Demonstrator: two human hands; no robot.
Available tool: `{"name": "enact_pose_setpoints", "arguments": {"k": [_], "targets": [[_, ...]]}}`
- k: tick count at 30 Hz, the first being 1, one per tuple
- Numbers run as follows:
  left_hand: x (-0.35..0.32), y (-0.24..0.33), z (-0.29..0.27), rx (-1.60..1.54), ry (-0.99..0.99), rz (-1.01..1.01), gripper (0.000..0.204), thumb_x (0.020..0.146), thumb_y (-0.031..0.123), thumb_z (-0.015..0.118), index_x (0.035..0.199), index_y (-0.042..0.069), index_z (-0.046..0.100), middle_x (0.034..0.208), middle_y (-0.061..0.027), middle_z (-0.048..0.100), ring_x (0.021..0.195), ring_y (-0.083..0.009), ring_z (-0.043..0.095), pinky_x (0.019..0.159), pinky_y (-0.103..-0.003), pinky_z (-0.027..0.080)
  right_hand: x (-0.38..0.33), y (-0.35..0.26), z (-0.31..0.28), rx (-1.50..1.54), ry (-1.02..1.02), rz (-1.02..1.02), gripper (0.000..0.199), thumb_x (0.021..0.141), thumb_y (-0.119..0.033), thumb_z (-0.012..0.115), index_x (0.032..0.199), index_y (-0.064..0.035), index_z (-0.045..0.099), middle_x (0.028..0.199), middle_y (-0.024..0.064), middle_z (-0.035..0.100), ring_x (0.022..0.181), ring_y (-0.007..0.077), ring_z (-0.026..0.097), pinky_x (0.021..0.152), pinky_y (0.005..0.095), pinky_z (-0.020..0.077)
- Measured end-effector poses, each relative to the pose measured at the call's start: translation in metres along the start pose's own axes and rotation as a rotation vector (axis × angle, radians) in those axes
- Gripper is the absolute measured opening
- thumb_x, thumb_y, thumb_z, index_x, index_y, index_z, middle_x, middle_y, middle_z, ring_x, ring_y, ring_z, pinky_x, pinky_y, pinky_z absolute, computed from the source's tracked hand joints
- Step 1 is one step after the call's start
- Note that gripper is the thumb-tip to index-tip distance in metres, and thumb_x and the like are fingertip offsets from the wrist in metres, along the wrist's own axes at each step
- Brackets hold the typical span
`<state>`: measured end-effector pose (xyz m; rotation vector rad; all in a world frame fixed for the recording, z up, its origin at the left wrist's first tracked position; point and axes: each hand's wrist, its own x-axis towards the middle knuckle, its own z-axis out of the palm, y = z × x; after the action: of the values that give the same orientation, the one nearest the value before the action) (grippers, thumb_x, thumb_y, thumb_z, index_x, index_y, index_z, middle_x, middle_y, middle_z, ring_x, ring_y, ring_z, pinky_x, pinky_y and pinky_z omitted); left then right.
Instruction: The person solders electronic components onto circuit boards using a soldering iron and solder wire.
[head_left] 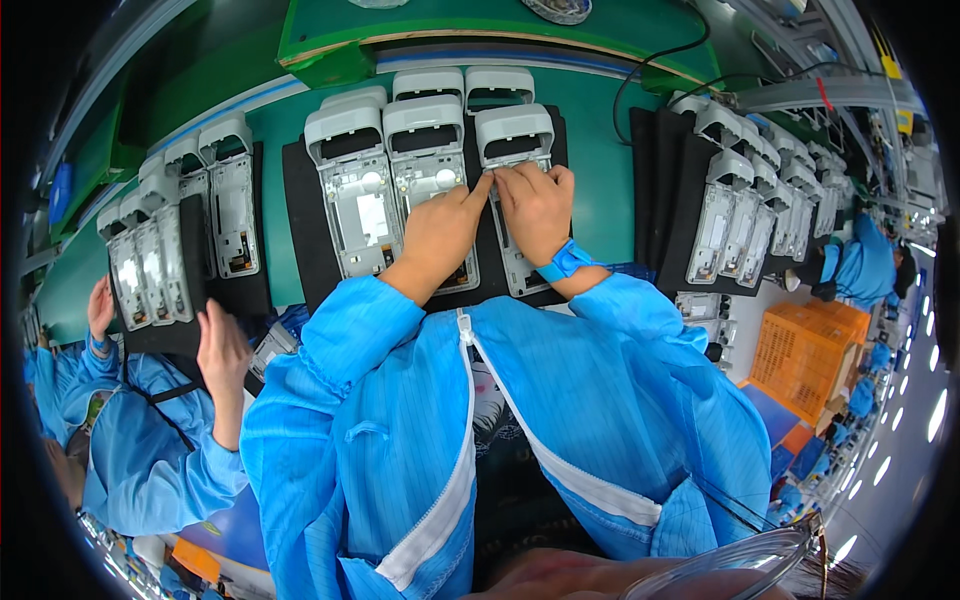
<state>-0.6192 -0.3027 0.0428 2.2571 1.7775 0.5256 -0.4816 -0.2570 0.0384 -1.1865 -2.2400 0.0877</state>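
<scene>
Green bench: both hands press a pale grey housing [512, 150], open-faced.

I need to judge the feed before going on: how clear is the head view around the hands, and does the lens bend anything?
Head view: left hand and right hand on the grey housing are sharp and evenly lit, no glare; the green bench edge bows from fisheye; black vignette at the corners; the glasses rim at the bottom is blurred.

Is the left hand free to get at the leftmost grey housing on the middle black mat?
Probably yes. The left hand rests on the middle housing, right beside the leftmost grey housing, which lies uncovered on the black mat.
</scene>
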Motion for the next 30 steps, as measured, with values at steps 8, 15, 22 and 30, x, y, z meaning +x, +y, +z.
{"name": "enact_pose_setpoints", "arguments": {"k": [8, 15, 22, 30], "targets": [[0.0, -0.001, 0.008, 0.097, 0.027, 0.072, 0.044, 0.071, 0.01, 0.052, 0.114, 0.006, 0.05, 0.068, -0.0044, 0.052, 0.058, -0.0183, 0.057, 0.048, -0.029, 0.046, -0.003, 0.003, 0.001, 0.028, 0.025, 0.013, 0.008, 0.07, -0.009, 0.064, 0.078, -0.0082, 0.062, 0.071, 0.0013, 0.057, 0.065, 0.0176, 0.052, 0.066, 0.0327, 0.0326], [0.0, 0.004, 0.007, 0.187, -0.021, 0.07, 0.047, 0.069, 0.009, 0.053, 0.116, 0.006, 0.048, 0.068, -0.0037, 0.052, 0.061, -0.0176, 0.057, 0.05, -0.029, 0.046, -0.005, 0.002, 0.002, 0.056, 0.014, 0.151, 0.005, 0.072, -0.012, 0.063, 0.076, -0.0102, 0.063, 0.072, 0.0005, 0.058, 0.066, 0.0177, 0.053, 0.067, 0.0325, 0.0311], [0.008, 0.002, 0.008, 0.262, -0.019, 0.107, 0.044, 0.07, 0.01, 0.052, 0.113, 0.004, 0.049, 0.067, -0.0031, 0.051, 0.059, -0.0167, 0.056, 0.047, -0.027, 0.046, -0.003, 0.005, 0.004, 0.052, -0.003, 0.141, 0.006, 0.073, -0.011, 0.062, 0.079, -0.0102, 0.064, 0.073, 0.001, 0.059, 0.068, 0.0177, 0.054, 0.069, 0.0335, 0.0314], [0.014, 0.007, 0.004, 0.32, -0.045, 0.11, 0.041, 0.072, 0.012, 0.051, 0.112, 0.005, 0.049, 0.067, -0.0037, 0.052, 0.057, -0.0161, 0.057, 0.045, -0.027, 0.045, 0.0, 0.007, -0.008, 0.016, -0.105, 0.045, 0.013, 0.073, -0.009, 0.059, 0.085, -0.0105, 0.064, 0.079, 0.0024, 0.058, 0.073, 0.0186, 0.054, 0.075, 0.0356, 0.0331]]}}
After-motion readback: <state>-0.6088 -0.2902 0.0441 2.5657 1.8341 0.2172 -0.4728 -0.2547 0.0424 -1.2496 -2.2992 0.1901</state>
